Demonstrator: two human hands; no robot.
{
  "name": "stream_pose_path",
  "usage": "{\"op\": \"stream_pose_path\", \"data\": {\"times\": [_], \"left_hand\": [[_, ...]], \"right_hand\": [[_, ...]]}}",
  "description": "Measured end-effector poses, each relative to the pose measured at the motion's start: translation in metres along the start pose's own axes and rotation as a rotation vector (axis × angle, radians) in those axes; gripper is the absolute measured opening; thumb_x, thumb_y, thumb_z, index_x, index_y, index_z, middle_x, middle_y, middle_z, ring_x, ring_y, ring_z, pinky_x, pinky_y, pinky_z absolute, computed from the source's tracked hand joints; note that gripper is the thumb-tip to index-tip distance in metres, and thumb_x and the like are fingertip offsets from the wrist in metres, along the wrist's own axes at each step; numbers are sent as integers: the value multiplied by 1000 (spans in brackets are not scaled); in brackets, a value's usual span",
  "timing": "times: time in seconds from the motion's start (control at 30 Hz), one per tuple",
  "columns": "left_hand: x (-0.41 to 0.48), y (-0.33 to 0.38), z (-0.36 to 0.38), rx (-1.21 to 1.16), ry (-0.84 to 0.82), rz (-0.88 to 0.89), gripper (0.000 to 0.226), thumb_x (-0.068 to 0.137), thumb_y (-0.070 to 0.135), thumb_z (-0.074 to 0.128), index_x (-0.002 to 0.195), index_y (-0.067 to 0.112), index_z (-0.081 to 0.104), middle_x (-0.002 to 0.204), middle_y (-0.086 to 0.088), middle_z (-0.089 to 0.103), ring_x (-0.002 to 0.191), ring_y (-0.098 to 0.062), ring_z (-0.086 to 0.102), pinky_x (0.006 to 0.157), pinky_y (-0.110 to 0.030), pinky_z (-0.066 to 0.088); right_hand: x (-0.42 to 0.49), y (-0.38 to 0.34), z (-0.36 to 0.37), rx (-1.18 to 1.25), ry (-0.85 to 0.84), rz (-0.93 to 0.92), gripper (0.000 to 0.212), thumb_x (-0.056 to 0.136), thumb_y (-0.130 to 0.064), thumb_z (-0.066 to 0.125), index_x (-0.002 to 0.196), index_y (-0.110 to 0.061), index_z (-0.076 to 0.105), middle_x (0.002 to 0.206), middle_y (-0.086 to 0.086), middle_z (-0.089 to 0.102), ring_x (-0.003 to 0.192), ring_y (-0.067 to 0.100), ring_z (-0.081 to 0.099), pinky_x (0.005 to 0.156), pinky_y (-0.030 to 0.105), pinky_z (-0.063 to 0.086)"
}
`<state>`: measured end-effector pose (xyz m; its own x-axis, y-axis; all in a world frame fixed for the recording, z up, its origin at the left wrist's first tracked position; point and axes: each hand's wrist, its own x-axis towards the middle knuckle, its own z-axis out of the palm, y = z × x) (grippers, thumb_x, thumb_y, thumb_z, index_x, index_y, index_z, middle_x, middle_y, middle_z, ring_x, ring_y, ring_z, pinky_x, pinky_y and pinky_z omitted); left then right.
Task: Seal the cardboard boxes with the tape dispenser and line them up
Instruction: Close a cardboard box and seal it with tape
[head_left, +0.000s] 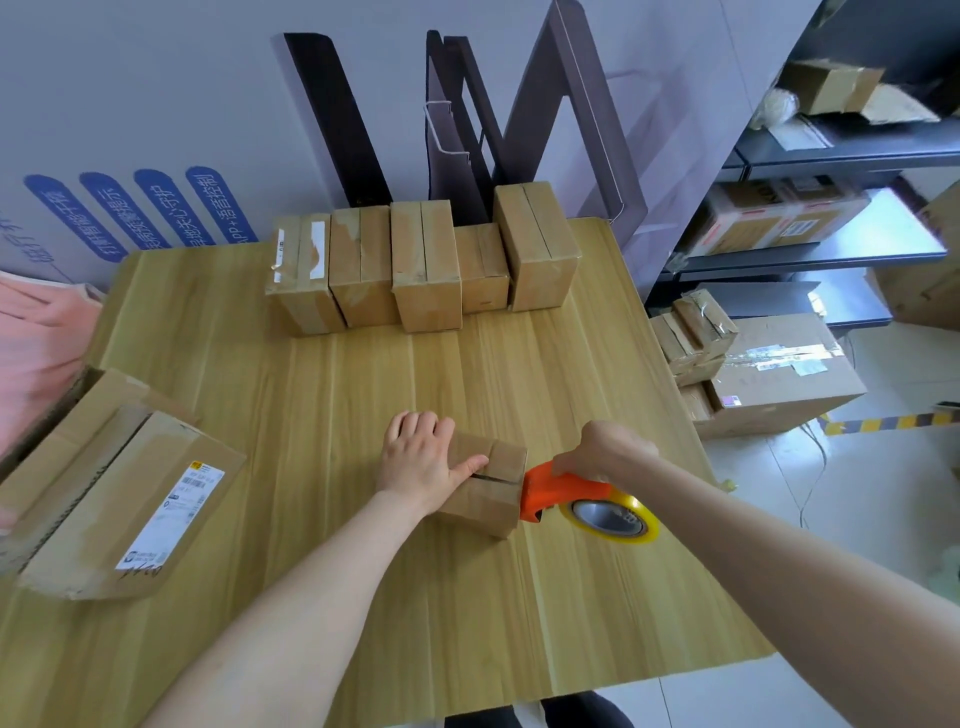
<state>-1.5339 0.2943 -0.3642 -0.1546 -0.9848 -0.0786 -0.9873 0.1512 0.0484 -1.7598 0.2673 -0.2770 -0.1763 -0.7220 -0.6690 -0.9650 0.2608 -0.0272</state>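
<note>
Surface (363, 597): pale wood grain, filling most of the view, wall at far edge.
Shelving (831, 156): dark metal, far right, loaded with cartons.
Floor cartons (779, 374): right of the surface, one large with tape across top, smaller ones stacked on its left side.
Flat carton (119, 483): near left on the surface, lying low, white label on its top, flaps partly loose.
Row (421, 265): five boxes side by side along the far edge, touching or nearly so; second from right shorter than its neighbours; leftmost with white label and clear tape.
Small box (488, 483): centre of the surface, well apart from the row, top seam showing as a dark slit between flaps.
Dispenser (561, 493): orange body, front edge touching the right end of the small box at the seam; roll of clear tape (613, 517) with yellowish rim at its near right end.
Left hand (421, 457): flat on the left part of the small box, thumb lying along the seam, fingers spread over the far side, pressing down rather than wrapped round.
Right hand (608, 449): grip closed round the dispenser handle from above, knuckles up.
</note>
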Motion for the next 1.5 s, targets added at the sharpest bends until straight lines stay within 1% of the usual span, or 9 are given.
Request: {"op": "stream_pose_path", "data": {"times": [0.23,0.4,0.5,0.6,0.73,0.9,1.1,1.27,1.5], "left_hand": [[-18,4,5,-12,37,-102,76,83,78,17,106,18,57,103,-1,58,103,-26,51,110,-43,27],[-44,26,3,-125,8,-546,62,86,71,30,111,21,57,108,-2,59,107,-25,48,105,-39,27],[-57,39,-1,-340,-25,-835,51,94,53,41,129,18,53,125,-6,56,119,-28,44,109,-42,22],[-61,42,-11,-522,-8,-957,49,95,41,50,139,19,42,139,-9,46,130,-31,36,111,-47,18],[-49,41,-75,-1003,230,-668,39,97,36,51,132,20,51,132,2,54,126,-19,47,100,-30,36],[-36,48,-207,-1538,17,-293,39,94,46,47,109,16,67,103,0,72,99,-15,67,89,-31,53],[-32,54,-280,-1565,54,-100,35,88,37,57,105,9,70,101,-7,73,92,-17,68,84,-30,54],[-31,55,-309,-1555,49,-47,38,82,40,58,100,11,72,96,-6,73,87,-12,67,73,-21,52],[-28,54,-326,-1669,79,-107,42,75,41,67,97,5,71,92,-9,71,87,-19,66,90,-40,54]], "right_hand": [[2,0,21,123,-20,103,39,79,-52,60,95,-16,59,74,0,53,71,19,56,66,28,44],[-7,19,45,343,220,60,45,86,-54,54,70,-13,58,61,-2,55,64,22,58,55,25,37],[-17,29,34,663,311,-93,48,88,-49,59,65,-7,62,52,1,55,50,18,55,46,25,37],[-43,34,10,889,339,-285,39,89,-33,65,61,-6,62,43,-1,51,34,10,50,34,21,38],[-81,41,-24,1034,334,-481,24,90,-19,66,68,-9,68,48,10,57,40,24,54,35,39,51],[-122,43,-67,1070,443,-668,17,90,-12,64,75,-17,71,52,12,60,39,29,57,37,37,48],[-146,37,-105,1038,549,-785,18,89,-12,66,74,-20,70,55,20,61,40,35,57,36,44,46],[-156,33,-123,1050,586,-853,20,89,-10,66,71,-19,70,51,10,61,38,30,57,35,44,44],[-165,29,-137,1062,621,-900,16,88,-11,67,76,-20,72,56,12,64,40,26,59,38,46,47]]}}
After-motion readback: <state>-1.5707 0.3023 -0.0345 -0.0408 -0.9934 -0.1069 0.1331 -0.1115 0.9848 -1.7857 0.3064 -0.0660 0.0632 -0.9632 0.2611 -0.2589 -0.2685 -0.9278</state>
